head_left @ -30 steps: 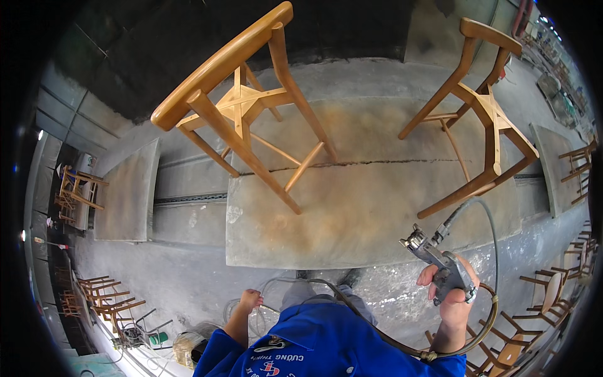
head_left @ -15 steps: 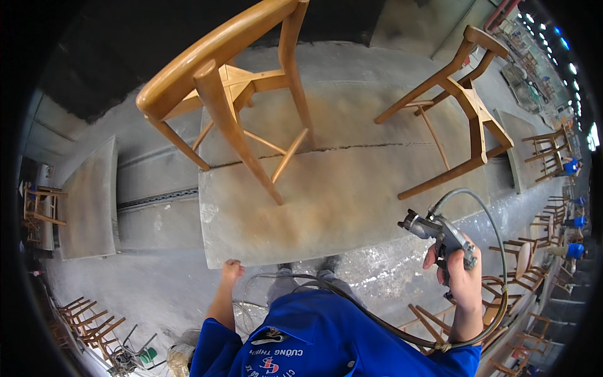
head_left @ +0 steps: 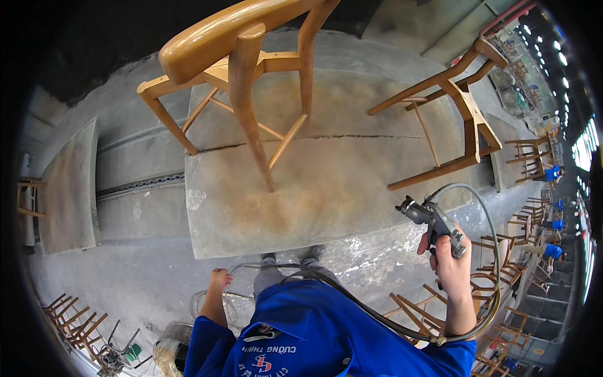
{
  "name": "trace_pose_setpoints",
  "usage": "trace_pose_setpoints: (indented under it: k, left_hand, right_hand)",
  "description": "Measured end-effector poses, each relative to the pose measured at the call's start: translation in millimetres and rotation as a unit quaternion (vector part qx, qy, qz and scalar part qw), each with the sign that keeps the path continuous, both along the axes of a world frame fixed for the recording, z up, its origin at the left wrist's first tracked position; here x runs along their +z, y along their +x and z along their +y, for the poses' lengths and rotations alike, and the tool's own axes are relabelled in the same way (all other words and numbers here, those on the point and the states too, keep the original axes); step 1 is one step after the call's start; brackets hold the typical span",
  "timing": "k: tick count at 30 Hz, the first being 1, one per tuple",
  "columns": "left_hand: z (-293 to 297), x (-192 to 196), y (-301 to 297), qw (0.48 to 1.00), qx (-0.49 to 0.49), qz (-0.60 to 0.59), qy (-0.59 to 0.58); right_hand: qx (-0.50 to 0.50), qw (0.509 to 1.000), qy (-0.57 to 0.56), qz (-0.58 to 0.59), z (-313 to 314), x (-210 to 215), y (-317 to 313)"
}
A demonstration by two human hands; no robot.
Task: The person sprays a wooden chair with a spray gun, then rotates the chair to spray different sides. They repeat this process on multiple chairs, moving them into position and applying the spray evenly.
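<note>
My right hand is wrapped round the grip of a spray gun, its nozzle pointing up and left. A hose loops from the gun past my forearm. On the left, my left hand hangs low with its fingers curled and no object visible in it; a thin hose passes close by. Beyond the hands, a brown wooden chair frame with a glossy curved backrest stands on a grey stained slab. A second chair frame stands at the slab's right end.
Another slab lies to the left, with a chain track between the slabs. Hoses trail by my legs. Wooden chairs stand at lower left, and several more line the right, where people in blue are.
The view has shifted, so the near chair appears farther right and its backrest larger. The gun stays in my right hand, and both hands appear slightly farther left.
</note>
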State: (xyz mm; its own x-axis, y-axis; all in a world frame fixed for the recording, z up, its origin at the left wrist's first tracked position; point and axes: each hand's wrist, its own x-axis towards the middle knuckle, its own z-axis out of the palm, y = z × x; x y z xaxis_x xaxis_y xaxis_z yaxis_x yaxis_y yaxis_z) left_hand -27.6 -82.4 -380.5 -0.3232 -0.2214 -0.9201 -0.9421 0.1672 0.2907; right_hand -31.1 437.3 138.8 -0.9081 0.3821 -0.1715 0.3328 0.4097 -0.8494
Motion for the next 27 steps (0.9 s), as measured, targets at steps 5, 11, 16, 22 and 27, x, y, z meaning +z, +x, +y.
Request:
trace_pose_setpoints:
  k: [5,11,16,22,27]
  left_hand:
    - [-6,-7,-6,1.0,0.01,0.009,0.006]
    - [21,17,-100,0.979,0.126,0.069,0.142]
    - [73,82,-226,0.915,0.161,0.214,0.301]
    - [147,198,-336,0.881,0.036,0.292,0.371]
    - [183,264,-377,0.887,-0.027,0.261,0.38]
  right_hand:
    - [-0.03,0.997,-0.072,0.007,-6,-12,5]
    - [-0.031,0.987,-0.076,0.139,-10,12,27]
    - [0.007,0.913,-0.141,0.383,-15,41,84]
    - [-0.013,0.875,-0.073,0.478,-20,41,124]
    - [-0.092,0.896,-0.084,0.426,-30,24,140]
